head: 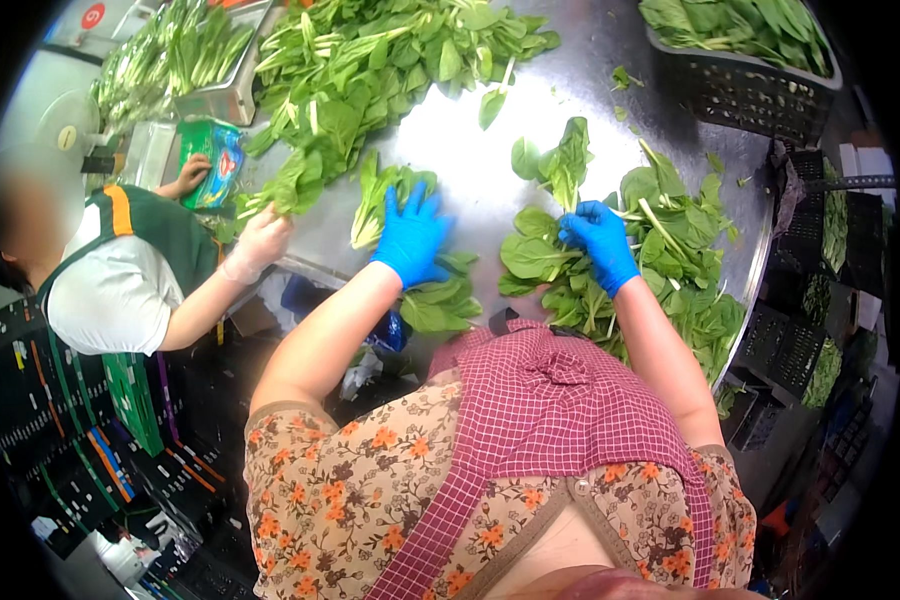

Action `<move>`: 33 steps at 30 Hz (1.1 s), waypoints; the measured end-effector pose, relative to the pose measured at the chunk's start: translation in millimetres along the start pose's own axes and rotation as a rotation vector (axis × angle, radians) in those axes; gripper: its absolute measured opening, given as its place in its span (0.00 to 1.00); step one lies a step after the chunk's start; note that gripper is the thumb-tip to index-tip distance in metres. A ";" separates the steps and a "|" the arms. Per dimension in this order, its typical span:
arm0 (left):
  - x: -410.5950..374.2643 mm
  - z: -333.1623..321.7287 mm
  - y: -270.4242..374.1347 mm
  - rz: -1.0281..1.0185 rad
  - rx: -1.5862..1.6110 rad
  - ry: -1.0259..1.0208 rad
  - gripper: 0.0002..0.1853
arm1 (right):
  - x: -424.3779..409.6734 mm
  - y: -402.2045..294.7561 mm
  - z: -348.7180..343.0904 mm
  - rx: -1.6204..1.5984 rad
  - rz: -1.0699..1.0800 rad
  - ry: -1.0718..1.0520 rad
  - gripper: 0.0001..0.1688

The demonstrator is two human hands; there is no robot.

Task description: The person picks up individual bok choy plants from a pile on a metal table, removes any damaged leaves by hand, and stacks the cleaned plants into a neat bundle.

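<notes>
My left hand (412, 236), in a blue glove, has its fingers spread over a small bunch of leafy greens (371, 206) with pale stems. Whether the palm presses on them cannot be told. More loose leaves (442, 300) lie below that wrist, near the table's front edge. My right hand (598, 236), gloved in blue too, pinches the stem end of a leafy green plant (568, 161), whose leaves point away from me. Around and under the right hand spreads a pile of loose leafy greens (675, 240). Both hands are above a shiny metal table (457, 142).
A co-worker (142, 262) stands at the left, a thin-gloved hand (259, 240) holding greens. Their other hand touches a green package (214, 165). A large heap of greens (390, 60) lies at the back. A black crate (750, 90) of leaves stands back right; bagged greens (135, 82) sit back left.
</notes>
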State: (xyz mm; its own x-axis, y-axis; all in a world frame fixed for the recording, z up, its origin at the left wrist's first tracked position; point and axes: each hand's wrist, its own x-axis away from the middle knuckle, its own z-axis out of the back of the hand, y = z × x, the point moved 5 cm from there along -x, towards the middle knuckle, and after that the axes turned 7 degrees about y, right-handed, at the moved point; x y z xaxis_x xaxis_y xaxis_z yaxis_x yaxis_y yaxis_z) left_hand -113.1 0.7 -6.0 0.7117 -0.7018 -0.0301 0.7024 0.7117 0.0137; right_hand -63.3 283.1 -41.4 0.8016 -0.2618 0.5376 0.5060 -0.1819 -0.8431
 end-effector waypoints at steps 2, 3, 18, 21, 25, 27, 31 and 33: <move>2.1 -18.8 -9.0 0.015 0.031 -0.229 0.28 | 10.6 -6.9 9.4 0.001 0.018 0.037 0.12; 7.9 -25.3 -16.3 0.025 0.039 -0.345 0.27 | 12.8 -5.2 16.1 0.006 0.025 0.053 0.12; -160.3 -50.5 45.2 0.104 0.466 0.382 0.34 | 61.6 -21.5 104.5 -0.290 0.150 0.301 0.11; -172.7 -64.9 126.6 0.166 0.941 0.149 0.35 | 84.4 -11.8 150.7 -0.221 0.138 0.464 0.11; -130.1 -57.9 239.4 -0.156 1.078 -0.323 0.37 | 129.1 18.2 208.5 -0.129 0.062 0.626 0.11; -110.4 -65.0 261.4 -0.380 0.994 -0.050 0.37 | 144.8 29.1 227.1 -0.024 0.058 0.656 0.12; -119.0 -2.6 203.7 -0.197 0.849 0.200 0.33 | 170.8 50.3 258.6 0.822 -0.033 0.495 0.24; -131.3 10.5 145.4 0.046 1.122 0.330 0.31 | 169.2 39.2 271.0 0.986 0.177 0.577 0.28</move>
State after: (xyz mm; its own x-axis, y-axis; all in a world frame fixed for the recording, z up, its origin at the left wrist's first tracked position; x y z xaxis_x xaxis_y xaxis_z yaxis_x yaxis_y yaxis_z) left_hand -104.3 196.0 10.4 0.8147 -0.5171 -0.2624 0.4102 0.1942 0.8911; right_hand 178.5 488.6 12.8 0.7498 -0.6501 0.1229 0.6340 0.6528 -0.4146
